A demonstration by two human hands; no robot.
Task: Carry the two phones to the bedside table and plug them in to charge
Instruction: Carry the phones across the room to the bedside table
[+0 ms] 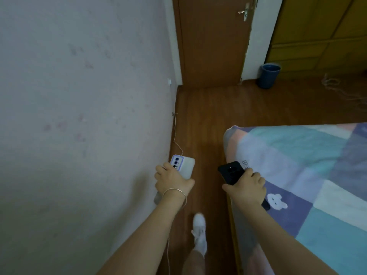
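Two phones, one in each hand | left hand (pixel 172 180) wrapped tight round white phone (pixel 183 167), by the wall (pixel 79 116) | white shoe (pixel 200 225) on wood floor (pixel 208 120) | right hand (pixel 247 187) wrapped tight round black phone (pixel 230 171), over edge of bed (pixel 317 165)

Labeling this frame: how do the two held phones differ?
The white phone sits in the left hand, near the wall; the black phone sits in the right hand, by the bed. White shows a purple-rimmed camera block; black's is dark. Both are backs-up, pointing forward.
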